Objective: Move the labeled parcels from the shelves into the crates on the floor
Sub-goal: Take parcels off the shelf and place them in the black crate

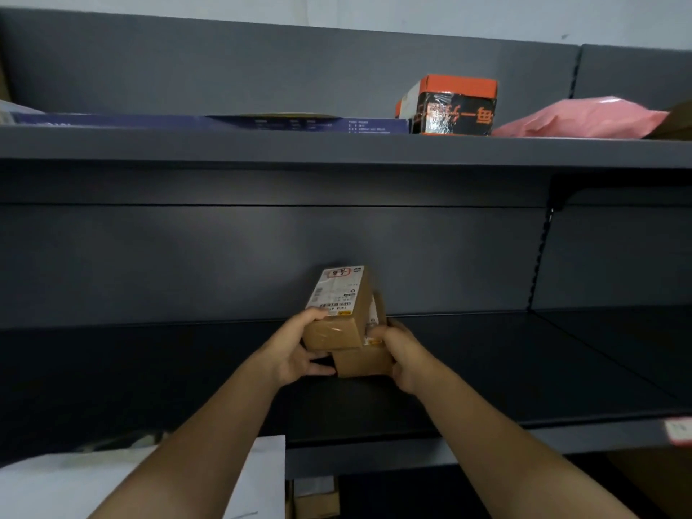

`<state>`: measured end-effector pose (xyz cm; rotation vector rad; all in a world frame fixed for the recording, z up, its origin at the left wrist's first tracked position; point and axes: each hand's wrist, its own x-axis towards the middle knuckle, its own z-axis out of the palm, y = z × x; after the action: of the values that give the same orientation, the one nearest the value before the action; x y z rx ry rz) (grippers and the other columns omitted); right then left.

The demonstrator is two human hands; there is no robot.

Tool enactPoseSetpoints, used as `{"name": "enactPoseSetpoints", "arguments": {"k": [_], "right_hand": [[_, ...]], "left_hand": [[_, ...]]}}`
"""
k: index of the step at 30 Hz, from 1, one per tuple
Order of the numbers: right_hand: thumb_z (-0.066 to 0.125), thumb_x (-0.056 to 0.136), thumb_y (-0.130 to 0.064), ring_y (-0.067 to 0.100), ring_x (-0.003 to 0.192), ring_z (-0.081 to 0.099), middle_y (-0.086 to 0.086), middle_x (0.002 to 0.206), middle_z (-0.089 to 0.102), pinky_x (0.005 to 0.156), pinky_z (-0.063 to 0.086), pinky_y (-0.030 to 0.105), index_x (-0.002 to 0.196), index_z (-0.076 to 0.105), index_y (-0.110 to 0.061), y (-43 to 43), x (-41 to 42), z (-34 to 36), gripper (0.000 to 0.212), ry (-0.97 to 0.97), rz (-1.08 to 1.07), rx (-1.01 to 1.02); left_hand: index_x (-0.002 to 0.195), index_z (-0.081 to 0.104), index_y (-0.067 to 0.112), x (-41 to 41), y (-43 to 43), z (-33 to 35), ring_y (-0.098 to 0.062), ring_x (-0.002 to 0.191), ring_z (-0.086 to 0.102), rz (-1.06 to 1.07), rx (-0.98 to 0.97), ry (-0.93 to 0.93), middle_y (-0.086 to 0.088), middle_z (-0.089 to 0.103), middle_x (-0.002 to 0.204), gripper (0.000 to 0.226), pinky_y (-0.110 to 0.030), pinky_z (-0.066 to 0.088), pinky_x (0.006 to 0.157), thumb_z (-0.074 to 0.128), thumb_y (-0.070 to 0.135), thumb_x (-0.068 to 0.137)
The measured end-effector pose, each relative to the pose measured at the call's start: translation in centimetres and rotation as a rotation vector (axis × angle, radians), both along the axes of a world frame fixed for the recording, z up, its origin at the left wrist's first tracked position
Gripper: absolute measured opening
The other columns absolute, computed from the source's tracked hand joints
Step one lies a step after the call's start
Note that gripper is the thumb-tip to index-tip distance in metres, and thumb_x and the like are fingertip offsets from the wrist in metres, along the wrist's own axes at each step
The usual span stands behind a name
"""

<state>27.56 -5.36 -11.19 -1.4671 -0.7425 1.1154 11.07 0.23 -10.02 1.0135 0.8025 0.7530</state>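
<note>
Two small brown cardboard parcels are stacked over the dark middle shelf [486, 368]. The upper parcel [339, 309] is tilted and carries a white shipping label on top. The lower parcel [361, 363] lies beneath it, mostly hidden. My left hand [296, 350] grips the left side of the stack, thumb on the upper parcel's label edge and fingers under it. My right hand [402, 355] grips the right side, fingers curled round the lower parcel. No crate is in view.
On the top shelf [337, 147] lie a flat blue box [224, 123], an orange-and-black box [455, 104] and a pink mailer bag [584, 119]. A white parcel [149, 477] sits at the lower left. Another cardboard box [316, 500] shows below the shelf edge.
</note>
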Motion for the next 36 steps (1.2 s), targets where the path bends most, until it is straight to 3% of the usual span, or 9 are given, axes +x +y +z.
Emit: {"name": "enactPoseSetpoints", "arguments": {"k": [9,13,17,20,23,26,28,31,36], "right_hand": [[0.071,0.080,-0.005,0.028,0.103,0.061,0.009,0.115,0.065,0.095,0.045,0.056,0.127,0.048,-0.024,-5.3,4.1,0.7,0.056,0.168,-0.120,0.118],[0.071,0.083,-0.010,0.027,0.099,0.063,0.012,0.117,0.063,0.077,0.054,0.044,0.128,0.043,-0.011,-8.4,7.3,0.9,0.053,0.156,-0.215,0.126],[0.068,0.086,-0.034,0.034,0.114,0.054,0.018,0.130,0.053,0.094,0.049,0.045,0.140,0.032,-0.008,-9.6,9.2,0.7,0.070,-0.137,-0.395,-0.048],[0.061,0.089,-0.042,0.035,0.115,0.052,0.016,0.133,0.048,0.076,0.051,0.042,0.143,0.027,-0.020,-10.4,8.8,0.9,0.067,-0.178,-0.314,-0.116],[0.055,0.087,-0.059,0.028,0.091,0.064,0.015,0.118,0.059,0.056,0.052,0.030,0.131,0.036,-0.026,-11.6,8.2,1.5,0.058,-0.311,-0.113,-0.245],[0.040,0.089,-0.067,0.017,0.064,0.067,0.006,0.082,0.072,0.068,0.056,0.029,0.104,0.051,-0.023,-12.4,9.2,2.0,0.047,-0.732,-0.041,-0.312],[0.043,0.092,-0.058,0.017,0.072,0.069,0.002,0.083,0.072,0.078,0.057,0.035,0.104,0.061,-0.021,-12.0,10.1,2.0,0.043,-0.894,-0.080,-0.253],[0.054,0.091,-0.044,0.028,0.109,0.057,0.008,0.125,0.055,0.087,0.051,0.039,0.124,0.057,-0.024,-10.3,10.9,1.7,0.038,-1.012,-0.194,-0.110],[0.062,0.087,-0.048,0.036,0.134,0.033,0.011,0.150,0.026,0.106,0.039,0.046,0.148,0.030,-0.026,-7.0,11.9,1.3,0.072,-0.919,-0.161,-0.083]], "left_hand": [[0.126,0.049,0.023,1.0,-1.9,-0.6,-0.026,0.108,0.060,0.127,0.080,-0.196,-0.008,0.063,0.118,0.053,-0.044,0.050,0.088,0.069,0.019,0.077],[0.131,0.046,0.022,2.6,-3.7,-0.5,-0.025,0.104,0.062,0.140,0.105,-0.158,-0.007,0.064,0.115,0.052,-0.042,0.050,0.086,0.067,0.023,0.083],[0.130,0.046,0.019,5.8,-6.0,-0.6,-0.026,0.098,0.062,0.168,0.018,-0.049,-0.008,0.063,0.104,0.050,-0.044,0.052,0.081,0.066,0.027,0.085],[0.126,0.049,0.020,8.1,-6.9,-0.6,-0.027,0.094,0.062,0.209,-0.044,-0.008,-0.010,0.061,0.107,0.044,-0.044,0.053,0.074,0.064,0.033,0.087],[0.127,0.048,0.020,8.3,-6.0,-0.4,-0.029,0.103,0.057,0.297,-0.003,0.130,-0.009,0.057,0.119,0.038,-0.045,0.050,0.074,0.057,0.033,0.092],[0.126,0.049,0.018,7.5,-4.6,-0.2,-0.030,0.109,0.056,0.378,0.024,0.271,-0.009,0.057,0.123,0.032,-0.043,0.047,0.076,0.048,0.031,0.097],[0.129,0.045,0.015,7.4,-4.2,-0.4,-0.030,0.107,0.057,0.380,0.035,0.291,-0.012,0.058,0.123,0.033,-0.041,0.047,0.078,0.043,0.028,0.099],[0.145,0.022,0.024,8.4,-3.3,-1.2,-0.031,0.120,0.049,0.368,0.169,0.354,-0.014,0.045,0.140,0.049,-0.045,0.043,0.098,0.041,0.027,0.100],[0.149,0.003,0.038,10.2,-4.1,-0.9,-0.032,0.145,-0.004,0.298,0.493,0.767,-0.002,-0.005,0.160,0.066,-0.055,0.004,0.116,0.039,0.050,0.095]]}}
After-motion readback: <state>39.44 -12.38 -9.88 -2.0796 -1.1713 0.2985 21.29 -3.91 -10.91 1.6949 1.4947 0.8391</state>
